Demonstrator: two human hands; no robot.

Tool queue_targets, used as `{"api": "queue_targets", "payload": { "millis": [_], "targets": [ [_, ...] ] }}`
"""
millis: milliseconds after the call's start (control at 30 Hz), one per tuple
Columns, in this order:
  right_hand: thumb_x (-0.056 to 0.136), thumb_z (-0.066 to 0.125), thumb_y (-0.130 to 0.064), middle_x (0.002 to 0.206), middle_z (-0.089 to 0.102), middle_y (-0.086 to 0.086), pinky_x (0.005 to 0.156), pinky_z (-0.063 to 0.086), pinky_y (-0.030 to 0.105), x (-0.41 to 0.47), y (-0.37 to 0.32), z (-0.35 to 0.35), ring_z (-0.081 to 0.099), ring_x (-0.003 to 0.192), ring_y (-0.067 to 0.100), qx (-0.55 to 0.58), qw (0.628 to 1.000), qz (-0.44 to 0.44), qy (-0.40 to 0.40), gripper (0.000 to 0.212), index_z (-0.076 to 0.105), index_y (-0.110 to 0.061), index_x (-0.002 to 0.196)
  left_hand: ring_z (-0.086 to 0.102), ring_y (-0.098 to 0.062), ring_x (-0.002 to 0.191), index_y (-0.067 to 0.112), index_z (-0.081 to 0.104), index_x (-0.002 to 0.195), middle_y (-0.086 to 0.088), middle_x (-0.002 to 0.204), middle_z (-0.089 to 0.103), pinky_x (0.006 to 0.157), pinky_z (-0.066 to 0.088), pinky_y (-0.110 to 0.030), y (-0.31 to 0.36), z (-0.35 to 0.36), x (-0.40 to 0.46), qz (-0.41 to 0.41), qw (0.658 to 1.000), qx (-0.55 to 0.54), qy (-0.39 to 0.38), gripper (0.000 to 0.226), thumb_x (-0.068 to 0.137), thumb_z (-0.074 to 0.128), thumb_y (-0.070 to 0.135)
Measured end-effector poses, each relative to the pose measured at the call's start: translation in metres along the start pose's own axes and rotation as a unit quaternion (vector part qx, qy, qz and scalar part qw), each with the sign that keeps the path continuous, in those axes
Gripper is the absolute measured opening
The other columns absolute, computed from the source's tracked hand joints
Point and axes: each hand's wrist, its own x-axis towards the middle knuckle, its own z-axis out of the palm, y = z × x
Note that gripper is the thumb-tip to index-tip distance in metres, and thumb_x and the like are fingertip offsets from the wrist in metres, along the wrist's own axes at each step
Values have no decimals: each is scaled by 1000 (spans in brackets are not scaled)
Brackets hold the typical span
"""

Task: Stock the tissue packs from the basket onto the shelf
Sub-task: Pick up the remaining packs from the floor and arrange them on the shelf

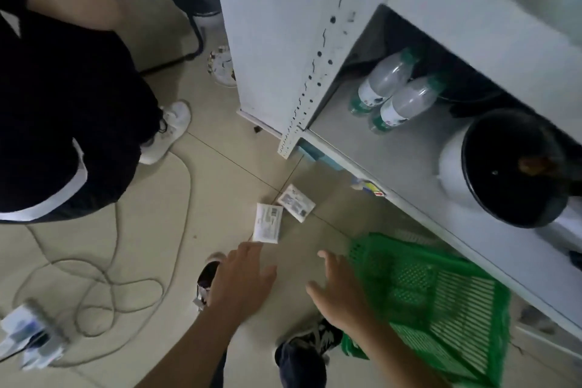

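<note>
The picture is dim and blurred, so the print on the two tissue packs (pixel 267 223) (pixel 296 202) lying on the floor cannot be read. The green basket (pixel 441 302) beside the shelf (pixel 409 148) shows nothing inside. The shelf holds two bottles (pixel 393 88) and a dark pot (pixel 510 167). The left hand (pixel 242 280) and right hand (pixel 340 290) hover with fingers spread, holding nothing.

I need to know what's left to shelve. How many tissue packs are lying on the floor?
2: one tissue pack just beyond the left hand, the other tissue pack beside it, nearer the shelf. The green basket looks empty.
</note>
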Motion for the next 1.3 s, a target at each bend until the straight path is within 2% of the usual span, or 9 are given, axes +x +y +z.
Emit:
{"api": "queue_targets", "payload": {
  "millis": [167,267,467,733,833,933,1067,1167,1300],
  "targets": [
    [99,53,-37,150,40,6,102,48,40,92,28,45,52,127,25,61,995,36,-74,53,43,-22,149,48,-23,138,21,44,151,-2,155,45,110,43,-39,-42,66,59,-59,992,-108,-32,58,101,53,48],
    [98,55,-34,147,46,8,96,47,35,150,41,60,55,117,22,77,993,47,-78,50,49,-18,145,51,-16,117,17,43,151,-4,152,46,88,38,-18,-66,96,103,-78,983,-162,-30,57,102,55,42],
    [97,56,-28,146,47,9,101,47,36,244,60,94,55,128,24,34,998,26,-40,51,48,-15,146,51,-28,134,13,45,150,-11,150,49,107,39,-37,-107,145,199,-116,964,-239,-9,62,98,63,41],
    [97,61,-31,159,37,15,99,55,45,314,67,139,48,135,34,-91,979,-49,176,70,31,-13,158,54,-27,132,15,44,151,-6,150,49,109,46,-42,-125,194,264,-115,947,-299,-15,89,79,81,54],
    [100,61,-36,171,21,14,109,47,51,338,68,138,33,149,37,-49,977,-36,207,82,17,-13,165,71,-17,106,28,60,127,2,129,67,90,62,-42,-137,217,281,-103,942,-318,-5,91,55,82,79],
    [100,61,-42,173,18,8,113,44,55,355,77,134,28,153,37,-35,986,-33,162,85,13,-18,166,76,-9,90,22,63,120,7,111,75,71,64,-29,-133,222,283,-93,935,-342,9,62,71,88,50],
    [84,76,-50,146,50,6,92,60,48,361,90,132,54,126,30,8,983,-21,183,83,39,-16,150,74,-6,90,21,57,126,9,111,71,63,60,-20,-125,222,283,-92,925,-368,3,59,77,88,35],
    [66,79,-64,120,57,-3,81,61,39,364,99,146,59,107,19,57,988,48,134,75,58,-21,124,76,-10,91,19,64,117,8,105,74,64,61,-20,-127,226,284,-99,919,-382,-12,50,76,89,32],
    [55,88,-61,110,70,-3,70,62,30,368,109,175,72,99,17,193,971,103,96,71,62,-25,111,76,-16,94,15,58,121,1,111,73,74,65,-31,-126,235,276,-123,906,-404,-38,64,70,92,35]
  ]
}}
